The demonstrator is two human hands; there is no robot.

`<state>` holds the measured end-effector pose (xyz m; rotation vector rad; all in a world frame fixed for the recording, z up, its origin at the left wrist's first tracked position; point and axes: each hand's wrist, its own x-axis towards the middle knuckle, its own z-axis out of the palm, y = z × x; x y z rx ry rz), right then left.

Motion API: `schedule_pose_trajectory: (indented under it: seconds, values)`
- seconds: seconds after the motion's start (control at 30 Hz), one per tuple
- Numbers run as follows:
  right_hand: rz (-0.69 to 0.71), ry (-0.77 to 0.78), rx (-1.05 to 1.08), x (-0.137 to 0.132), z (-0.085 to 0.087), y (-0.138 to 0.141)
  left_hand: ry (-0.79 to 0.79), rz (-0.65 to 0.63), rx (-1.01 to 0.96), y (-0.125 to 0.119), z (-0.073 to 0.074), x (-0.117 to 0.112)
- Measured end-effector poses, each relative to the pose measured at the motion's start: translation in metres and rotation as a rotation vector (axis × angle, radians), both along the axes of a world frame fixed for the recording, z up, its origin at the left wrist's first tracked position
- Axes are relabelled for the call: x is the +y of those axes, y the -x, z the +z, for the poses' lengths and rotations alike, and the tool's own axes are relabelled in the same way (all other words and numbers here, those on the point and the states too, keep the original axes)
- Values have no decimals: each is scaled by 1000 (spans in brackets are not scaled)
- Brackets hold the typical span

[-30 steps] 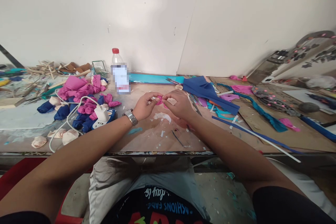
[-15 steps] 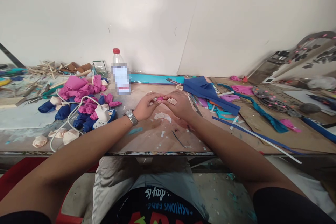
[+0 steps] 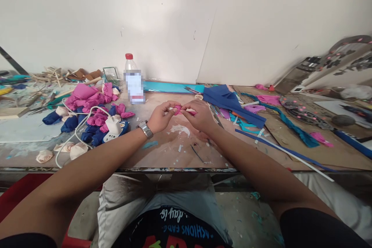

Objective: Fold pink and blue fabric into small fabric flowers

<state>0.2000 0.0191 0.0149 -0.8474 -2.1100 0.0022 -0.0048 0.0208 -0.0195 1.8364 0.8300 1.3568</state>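
Observation:
Between my two hands is a small piece of pink crinkled paper, bunched into a little roll at its left end. My left hand pinches that roll between thumb and fingertips. On its right, my right hand is closed with thumb against forefinger on the same piece, and a bit of pink shows below those fingers. Both hands are just above the brown tabletop. Fingers hide much of the piece, so its full shape cannot be seen.
To the left lie pink and blue crinkled bundles, a white cable and a power strip. A red-capped bottle stands behind. Scissors, blue sheets and a long white strip are to the right.
My fingertips have shifted slightly apart, and more of the pink piece shows. A pink bit is now visible below my right fingers. Objects on the table have stayed put.

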Motion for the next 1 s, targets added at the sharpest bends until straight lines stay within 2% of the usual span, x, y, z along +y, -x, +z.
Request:
schedule_pose_trajectory:
  seconds: [0.27,0.77,1.0]
  values:
    - [17,0,-5,1,-1,0,-77,41,66,1,0,-1]
    - [35,-5,21,4,-3,-1,-27,-18,-73,-1,6,-5]
    - [43,5,19,5,-5,0,-100,40,45,2,3,-4]
